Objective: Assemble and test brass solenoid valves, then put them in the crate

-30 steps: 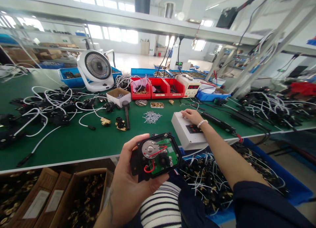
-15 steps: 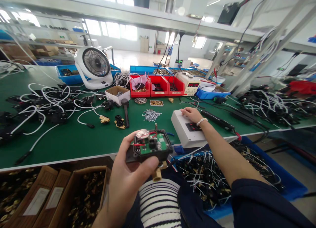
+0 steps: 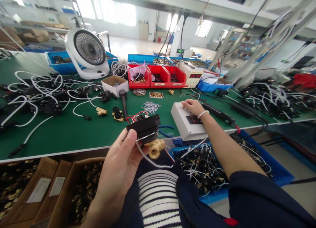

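Note:
My left hand grips a black valve unit with a brass fitting underneath and red wires on top; a white cable hangs from it. It is held edge-on above my lap, in front of the green table. My right hand rests with fingers spread on a white control box with a dark switch panel, near the table's front edge. A bead bracelet sits on that wrist.
A white fan, red bins, a power supply, a pile of screws and black units with white cables lie on the table. Cardboard boxes of brass parts stand lower left; a blue crate of wired units lower right.
My left hand has tilted the valve unit from face-up to edge-on, so the circuit board has turned away and the brass fitting shows below. The right hand has stayed on the white box.

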Action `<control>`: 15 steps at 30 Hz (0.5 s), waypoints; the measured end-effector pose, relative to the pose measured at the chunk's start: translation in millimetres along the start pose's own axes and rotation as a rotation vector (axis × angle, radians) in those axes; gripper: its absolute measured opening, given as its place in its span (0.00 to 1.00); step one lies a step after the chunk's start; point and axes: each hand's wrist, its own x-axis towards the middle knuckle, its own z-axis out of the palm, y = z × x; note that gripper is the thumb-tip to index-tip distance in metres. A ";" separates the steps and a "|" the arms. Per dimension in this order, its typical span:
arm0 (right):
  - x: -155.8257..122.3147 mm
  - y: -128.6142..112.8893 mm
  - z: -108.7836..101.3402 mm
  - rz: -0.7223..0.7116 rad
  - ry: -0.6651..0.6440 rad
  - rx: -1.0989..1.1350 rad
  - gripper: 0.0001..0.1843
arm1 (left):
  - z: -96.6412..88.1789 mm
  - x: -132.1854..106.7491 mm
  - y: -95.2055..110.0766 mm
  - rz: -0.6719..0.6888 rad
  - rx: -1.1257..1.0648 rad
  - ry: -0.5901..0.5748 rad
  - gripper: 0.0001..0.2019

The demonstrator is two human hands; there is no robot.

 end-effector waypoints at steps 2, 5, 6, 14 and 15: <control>-0.2 -0.2 0.0 -0.003 0.001 0.001 0.24 | 0.5 -0.6 1.1 -0.008 0.014 -0.002 0.20; -0.9 -1.1 -0.5 -0.006 0.000 0.002 0.25 | 1.1 -1.2 2.3 -0.005 0.024 0.001 0.18; -1.1 -1.5 -0.7 -0.008 0.000 0.003 0.25 | 1.4 -1.3 2.7 -0.002 0.022 0.001 0.18; -1.5 -2.0 -1.4 -0.019 0.000 0.007 0.27 | 3.1 -2.7 5.6 0.002 0.018 -0.004 0.15; -1.5 -2.0 -1.2 -0.019 -0.001 0.008 0.27 | 3.5 -2.9 5.5 0.003 0.017 -0.001 0.15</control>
